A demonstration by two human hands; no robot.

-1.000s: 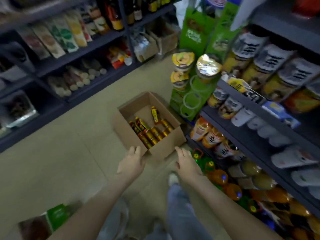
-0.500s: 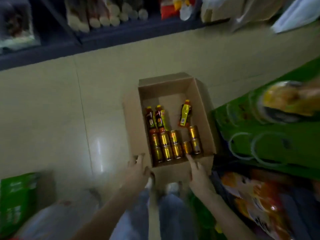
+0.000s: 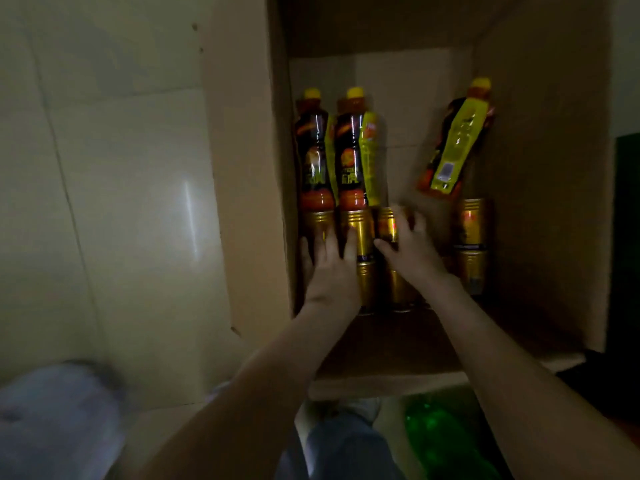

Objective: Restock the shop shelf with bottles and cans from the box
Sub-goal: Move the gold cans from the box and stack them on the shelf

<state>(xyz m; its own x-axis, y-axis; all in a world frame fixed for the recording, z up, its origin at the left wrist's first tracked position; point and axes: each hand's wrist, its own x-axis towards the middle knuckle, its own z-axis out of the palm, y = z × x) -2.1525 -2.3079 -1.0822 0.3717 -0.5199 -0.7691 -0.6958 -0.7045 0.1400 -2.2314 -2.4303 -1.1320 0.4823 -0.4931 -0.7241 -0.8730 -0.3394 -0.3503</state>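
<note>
The cardboard box [image 3: 381, 386] stands on the pale floor [image 3: 121, 202], and both forearms reach in over its near wall. All the stock to be shelved lies inside it, on its side.

The left hand [image 3: 330, 271] is released, its straight, spread fingers resting across the leftmost gold cans [image 3: 362, 230]. The right hand [image 3: 412, 247] looks to be grasping one gold can [image 3: 388, 225], thumb on one flank and fingers curled over the other, though blur makes the wrap hard to read. More cans lie end to end by the right wall.

Full cans like these should feel dense for their size, with stiff walls and a smooth, rather slick skin. The best hold is round the barrel at mid-length, thumb opposite fingers. Packed flank to flank, a can may need rolling up before the fingers can get under it.

Farther in lie two bottles [image 3: 356, 150] side by side against the left wall. A tilted bottle [image 3: 453, 140] lies apart from them on the right. They are likely heavier, with plastic that gives a little and glossy sleeves that could slide. The narrowed shoulder just below the yellow cap is the surer place to grip.
</note>
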